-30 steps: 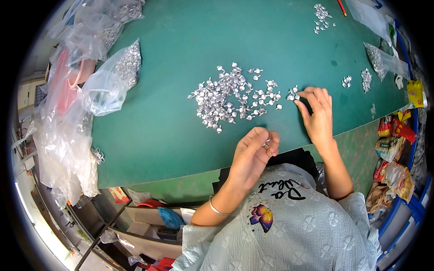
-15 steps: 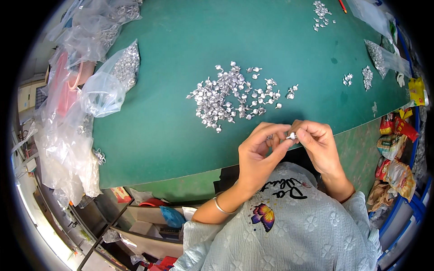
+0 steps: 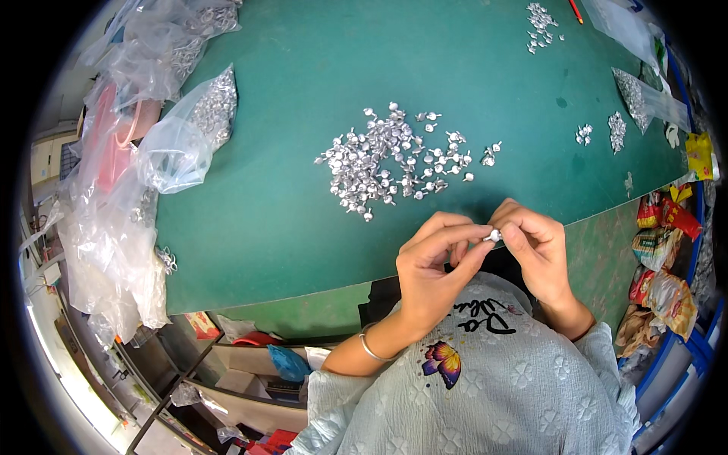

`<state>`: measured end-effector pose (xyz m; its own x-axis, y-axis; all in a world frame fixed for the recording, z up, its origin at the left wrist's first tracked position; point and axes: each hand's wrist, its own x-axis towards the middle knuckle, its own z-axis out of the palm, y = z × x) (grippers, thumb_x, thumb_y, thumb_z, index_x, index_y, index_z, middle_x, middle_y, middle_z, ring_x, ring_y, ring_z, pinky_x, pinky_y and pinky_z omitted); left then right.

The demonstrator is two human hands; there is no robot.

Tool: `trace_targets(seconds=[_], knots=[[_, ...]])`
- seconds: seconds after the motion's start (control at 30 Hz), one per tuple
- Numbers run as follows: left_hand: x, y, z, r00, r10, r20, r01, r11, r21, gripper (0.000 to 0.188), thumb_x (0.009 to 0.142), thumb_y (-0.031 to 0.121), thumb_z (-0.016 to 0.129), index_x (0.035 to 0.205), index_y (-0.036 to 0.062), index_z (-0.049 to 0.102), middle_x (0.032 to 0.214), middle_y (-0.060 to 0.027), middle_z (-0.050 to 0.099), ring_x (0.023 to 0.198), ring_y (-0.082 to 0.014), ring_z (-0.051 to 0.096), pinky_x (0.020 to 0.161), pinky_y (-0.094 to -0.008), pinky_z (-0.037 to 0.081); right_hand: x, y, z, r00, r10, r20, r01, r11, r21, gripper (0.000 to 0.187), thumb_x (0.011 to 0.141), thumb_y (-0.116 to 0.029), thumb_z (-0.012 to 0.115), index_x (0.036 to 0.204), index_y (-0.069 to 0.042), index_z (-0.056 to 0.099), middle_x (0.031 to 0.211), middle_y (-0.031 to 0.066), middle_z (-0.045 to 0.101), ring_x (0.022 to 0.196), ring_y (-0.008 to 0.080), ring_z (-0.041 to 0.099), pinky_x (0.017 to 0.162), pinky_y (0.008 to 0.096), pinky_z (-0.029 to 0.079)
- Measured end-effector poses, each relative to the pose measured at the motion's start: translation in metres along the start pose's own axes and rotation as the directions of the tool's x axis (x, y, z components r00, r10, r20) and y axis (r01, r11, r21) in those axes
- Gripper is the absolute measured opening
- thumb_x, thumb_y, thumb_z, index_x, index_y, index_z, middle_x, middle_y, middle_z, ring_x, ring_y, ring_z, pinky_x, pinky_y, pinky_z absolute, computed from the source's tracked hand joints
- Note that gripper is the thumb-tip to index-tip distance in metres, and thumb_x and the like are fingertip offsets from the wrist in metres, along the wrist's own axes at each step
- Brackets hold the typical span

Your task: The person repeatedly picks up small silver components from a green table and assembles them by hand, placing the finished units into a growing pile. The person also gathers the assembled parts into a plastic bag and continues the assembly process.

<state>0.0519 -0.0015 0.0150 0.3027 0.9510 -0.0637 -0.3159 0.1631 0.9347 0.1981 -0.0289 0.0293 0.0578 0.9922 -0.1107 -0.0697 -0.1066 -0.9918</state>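
Close to the table's near edge, my left hand [image 3: 434, 271] pinches a small silvery metal piece [image 3: 494, 236] with a rounded head between thumb and fingertips. My right hand [image 3: 543, 256] grips the same piece from the other side, its thumb and forefinger closed at its right end. The fingers hide part of it. Beyond my hands, a loose pile of similar silvery metal pieces [image 3: 364, 167], with round heads and short stems, is spread over the green table [image 3: 296, 243].
Clear plastic bags [image 3: 121, 250] crowd the left edge, near a bag of metal pieces [image 3: 215, 110]. Smaller clusters of pieces [image 3: 617, 130] lie at the right, beside another filled bag [image 3: 632, 97]. Colourful packets [image 3: 658, 246] stand beyond the right edge. An open drawer [image 3: 243, 371] is below left.
Both hands have shifted slightly, bringing the metal piece a little nearer to me and to the right. My fingertips have closed in more tightly around it. The pile is unchanged.
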Motion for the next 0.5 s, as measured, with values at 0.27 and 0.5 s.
trace_targets(seconds=[0.27,0.5], knots=[[-0.0012,0.0035,0.0005,1.0,0.014,-0.008,-0.014,0.999,0.038,0.021,0.073,-0.011,0.066,0.092,-0.0027,0.066,0.086,-0.0032,0.056,0.06,-0.0029,0.042,0.052,-0.0176,0.035,-0.0017,-0.0033,0.0031,1.0,0.003,-0.007,-0.002,1.0,0.008,0.018,0.092,-0.007,0.05,0.081,0.006,0.058,0.078,0.0055,0.055,0.071,0.0089,0.048,0.063,0.0219,0.038],[-0.0017,0.0028,0.0002,1.0,0.028,0.013,-0.029,0.998,0.059,0.022,0.072,-0.01,0.067,0.092,-0.001,0.067,0.085,-0.003,0.056,0.061,-0.004,0.041,0.053,-0.0181,0.035,-0.0034,-0.004,0.0027,1.0,0.002,-0.016,-0.001,0.999,0.038,0.02,0.092,-0.009,0.049,0.08,0.005,0.058,0.077,0.0057,0.056,0.072,0.0087,0.049,0.065,0.0216,0.04]])
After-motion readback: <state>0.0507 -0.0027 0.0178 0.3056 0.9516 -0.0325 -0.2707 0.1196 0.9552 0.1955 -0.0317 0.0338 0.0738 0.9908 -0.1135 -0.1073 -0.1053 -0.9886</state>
